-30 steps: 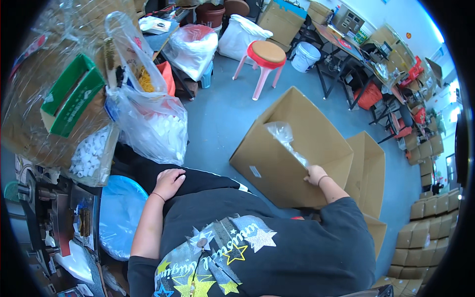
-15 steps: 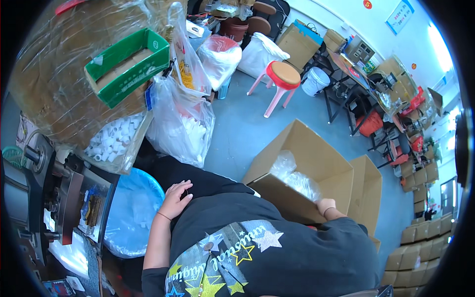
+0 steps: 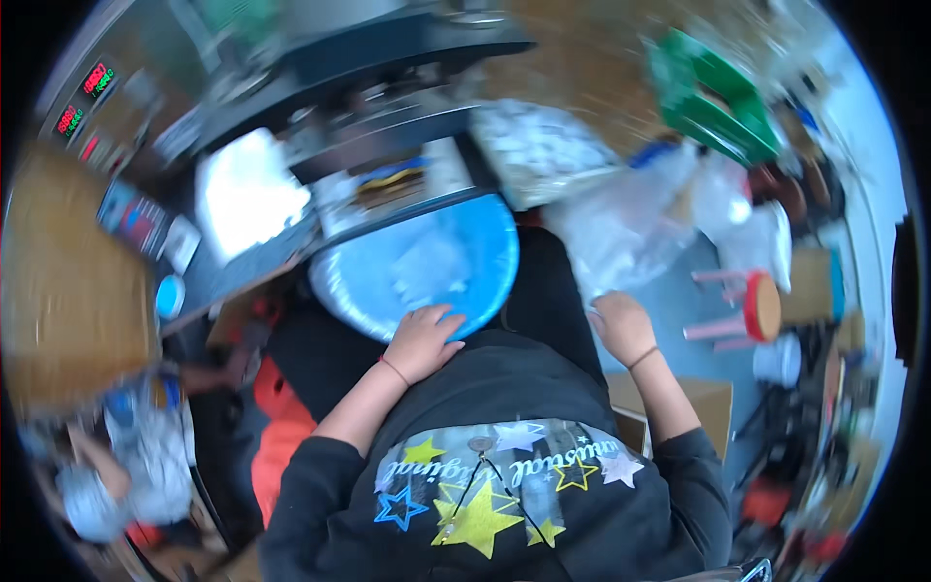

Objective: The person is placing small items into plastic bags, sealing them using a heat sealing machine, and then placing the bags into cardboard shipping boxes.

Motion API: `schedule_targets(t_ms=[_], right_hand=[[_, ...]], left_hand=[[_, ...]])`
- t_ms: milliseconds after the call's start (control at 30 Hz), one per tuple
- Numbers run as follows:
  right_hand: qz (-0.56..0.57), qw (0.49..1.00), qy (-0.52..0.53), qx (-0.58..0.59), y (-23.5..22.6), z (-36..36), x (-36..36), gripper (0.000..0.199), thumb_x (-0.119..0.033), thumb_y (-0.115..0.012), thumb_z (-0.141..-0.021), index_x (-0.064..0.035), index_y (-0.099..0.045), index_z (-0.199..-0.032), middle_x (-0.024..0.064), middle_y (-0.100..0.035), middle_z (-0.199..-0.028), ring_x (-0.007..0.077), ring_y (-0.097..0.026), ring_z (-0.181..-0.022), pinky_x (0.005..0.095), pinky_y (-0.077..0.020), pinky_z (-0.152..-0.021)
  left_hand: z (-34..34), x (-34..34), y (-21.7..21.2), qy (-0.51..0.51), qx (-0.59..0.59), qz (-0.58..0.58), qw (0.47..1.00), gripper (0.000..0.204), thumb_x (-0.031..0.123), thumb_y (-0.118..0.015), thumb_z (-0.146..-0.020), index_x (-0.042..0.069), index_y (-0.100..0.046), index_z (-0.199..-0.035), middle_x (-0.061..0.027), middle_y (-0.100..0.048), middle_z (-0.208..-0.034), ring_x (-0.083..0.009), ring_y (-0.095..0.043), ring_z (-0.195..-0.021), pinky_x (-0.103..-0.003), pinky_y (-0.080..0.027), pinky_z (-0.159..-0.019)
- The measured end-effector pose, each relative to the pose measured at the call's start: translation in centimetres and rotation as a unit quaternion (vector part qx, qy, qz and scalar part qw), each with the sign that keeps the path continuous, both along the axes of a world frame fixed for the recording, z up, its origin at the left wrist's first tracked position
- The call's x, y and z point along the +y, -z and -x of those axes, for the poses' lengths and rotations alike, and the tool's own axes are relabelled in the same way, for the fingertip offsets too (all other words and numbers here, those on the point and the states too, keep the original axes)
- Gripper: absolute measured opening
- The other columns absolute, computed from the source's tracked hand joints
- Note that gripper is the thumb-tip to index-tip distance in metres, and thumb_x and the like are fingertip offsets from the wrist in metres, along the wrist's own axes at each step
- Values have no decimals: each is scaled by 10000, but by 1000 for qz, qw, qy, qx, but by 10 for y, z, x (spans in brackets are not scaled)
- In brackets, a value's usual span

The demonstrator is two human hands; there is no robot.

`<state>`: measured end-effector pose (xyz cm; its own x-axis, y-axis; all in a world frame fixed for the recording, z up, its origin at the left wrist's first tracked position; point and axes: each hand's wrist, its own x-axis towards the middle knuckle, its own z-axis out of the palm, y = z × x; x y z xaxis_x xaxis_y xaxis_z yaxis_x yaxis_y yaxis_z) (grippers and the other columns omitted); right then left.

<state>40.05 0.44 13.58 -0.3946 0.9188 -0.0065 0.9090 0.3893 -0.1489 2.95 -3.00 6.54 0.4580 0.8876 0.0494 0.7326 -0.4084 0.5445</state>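
- Between black-trousered thighs (image 3: pixel 550 291), a round blue plastic basin (image 3: pixel 497 254) is overlapped at its near rim by the left hand (image 3: pixel 422 344), fingers loosely spread.
- Beside a translucent plastic bag (image 3: pixel 626 231), the right hand (image 3: pixel 624 330) is held curled; its contents cannot be told.
- A brown cardboard box (image 3: pixel 710 407) is part-hidden by the right forearm (image 3: pixel 669 390).

L fingers (image 3: pixel 438 316) loosely extended, palm dn; R fingers (image 3: pixel 602 316) part-curled, out to R side

Room opens above the round blue plastic basin (image 3: pixel 493 257); a dark metal machine (image 3: pixel 388 60) bars beyond, a translucent plastic bag (image 3: pixel 621 233) rightward.
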Motion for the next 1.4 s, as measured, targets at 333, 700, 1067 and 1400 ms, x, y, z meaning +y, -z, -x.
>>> schedule_targets(t_ms=[333, 700, 1067, 1400], right_hand=[[135, 870, -457, -123, 160, 182, 52, 136, -135, -644, -786, -148, -655, -921, 62, -685, -888, 308, -687, -953, 458, -538, -808], [3, 944, -207, 257, -28, 158, 110, 239, -184, -700, -857, -54, -680, -1056, 159, -689, -1010, 358, -656, -961, 437, -537, -825], [-145, 984, -78, 69, -56, 137, 230, 272, -112, -685, -846, -36, -656, -1106, 197, -643, -1059, 414, -615, -975, 466, -501, -822], [-238, 913, -14, 330, -47, 135, 197, 196, -124, -583, -990, 17, -618, -1121, 153, -644, -1014, 281, -622, -871, 344, -496, -803]], left_hand=[[50, -45, 55, -94, 216, 2, 972, 190, 129, -522, -864, 179, -656, -988, -12, -654, -902, -215, -634, -963, -450, -389, -961], [105, -32, -73, -179, -117, 22, 977, 277, 103, -680, -842, 51, -685, -1113, -161, -675, -1153, -344, -644, -1087, -400, -521, -928], [147, 25, -76, -374, 246, -232, 864, 531, 265, -750, -799, 134, -595, -1289, -144, -564, -1299, -313, -511, -1256, -443, -389, -1017], [153, 11, -93, -409, 42, -289, 865, 228, 89, -666, -840, 85, -688, -1067, -66, -646, -1007, -269, -614, -912, -376, -468, -794]])
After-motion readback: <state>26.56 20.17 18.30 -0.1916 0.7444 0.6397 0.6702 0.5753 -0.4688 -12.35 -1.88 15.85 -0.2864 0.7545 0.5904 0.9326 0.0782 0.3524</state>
